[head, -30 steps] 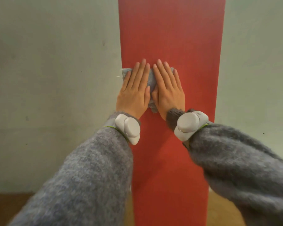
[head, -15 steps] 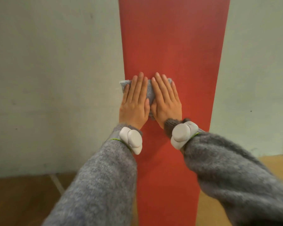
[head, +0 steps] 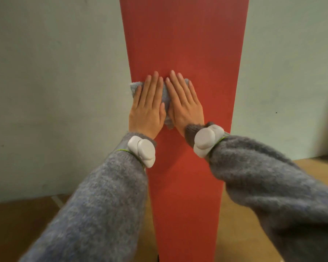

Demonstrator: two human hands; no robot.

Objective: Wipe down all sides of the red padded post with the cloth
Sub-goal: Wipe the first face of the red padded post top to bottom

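The post was a smooth, flat-faced red pad. A fuzzy grey cloth lay bunched against its front, near the left edge. The left hand and right hand pressed it flat, fingers extended, gripping nothing.
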